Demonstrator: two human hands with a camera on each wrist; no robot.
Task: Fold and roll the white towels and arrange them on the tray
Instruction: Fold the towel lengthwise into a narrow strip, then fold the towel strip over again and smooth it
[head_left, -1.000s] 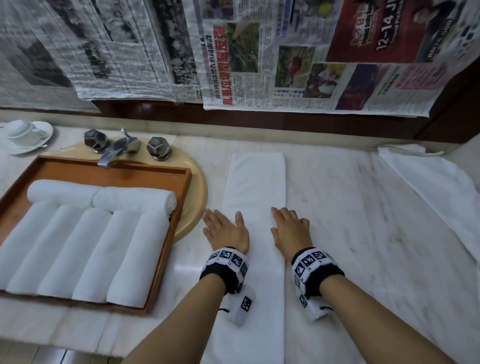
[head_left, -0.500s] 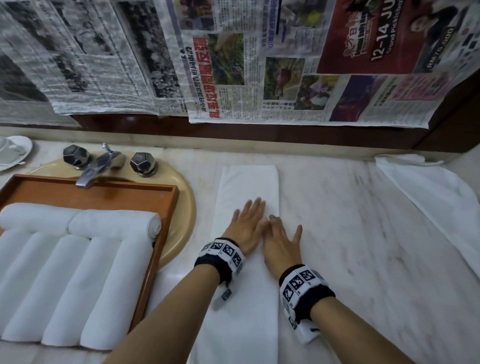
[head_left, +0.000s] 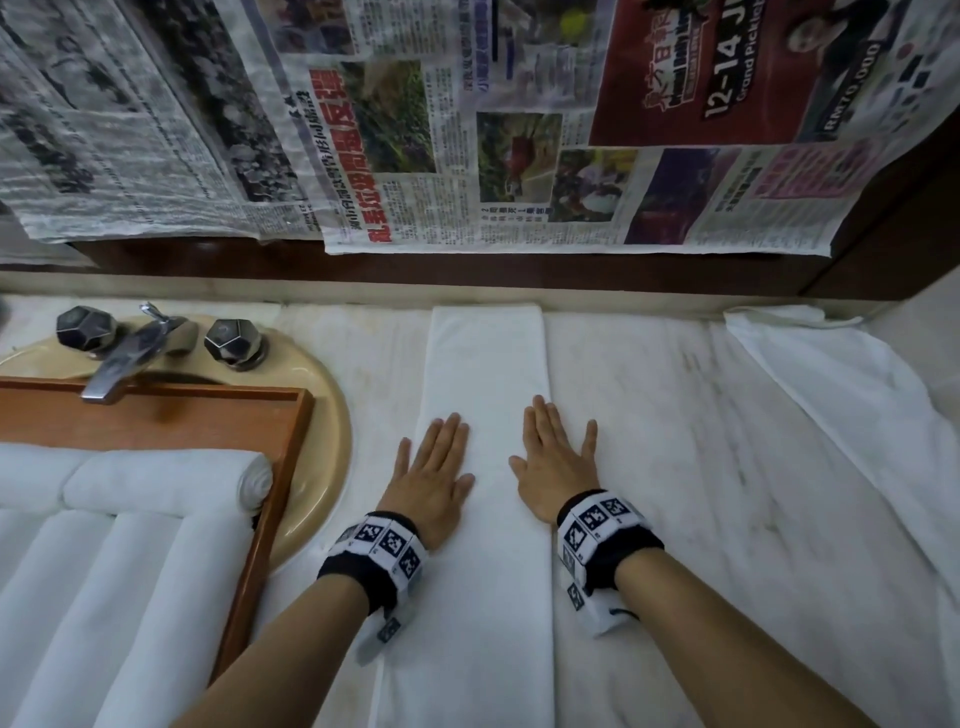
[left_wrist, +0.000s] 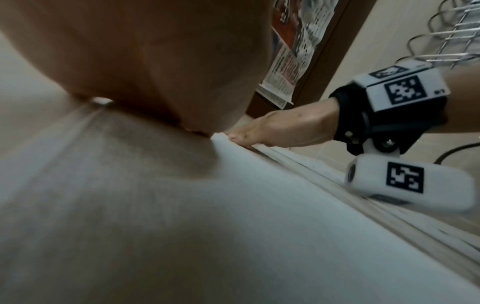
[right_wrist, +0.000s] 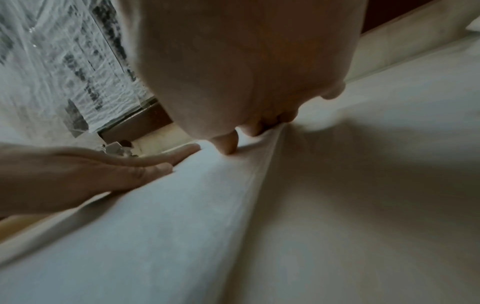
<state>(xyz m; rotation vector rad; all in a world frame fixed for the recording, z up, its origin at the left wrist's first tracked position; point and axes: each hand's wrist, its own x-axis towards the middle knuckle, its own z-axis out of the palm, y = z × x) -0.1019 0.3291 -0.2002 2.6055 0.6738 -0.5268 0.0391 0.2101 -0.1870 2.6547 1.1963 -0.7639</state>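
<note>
A pale marble vanity counter (head_left: 675, 467) runs under a wall papered with newspaper sheets (head_left: 467, 130). On it lies the folded white towel (head_left: 488, 364), a narrow strip whose long axis runs straight away from the person, its far end near the back wall and its near end passing between the forearms out of view. The left hand (head_left: 434, 475) lies flat on the strip's left edge, fingers straight and spread, pressing rather than gripping; the right hand (head_left: 553, 465) lies flat across the right edge, partly on the marble, fingers likewise extended and holding nothing. Both hands sit about midway along the strip and level with each other, so neither is nearer an end; the near end lies behind the wrists, toward the body, and that is probably where a roll would start, running along the long axis. To the left a wooden tray (head_left: 291, 441) rests over the sink basin (head_left: 332, 415) below the faucet (head_left: 119, 358), holding rolled towels (head_left: 156, 488). A loose white cloth (head_left: 831, 395) lies at the far right.
</note>
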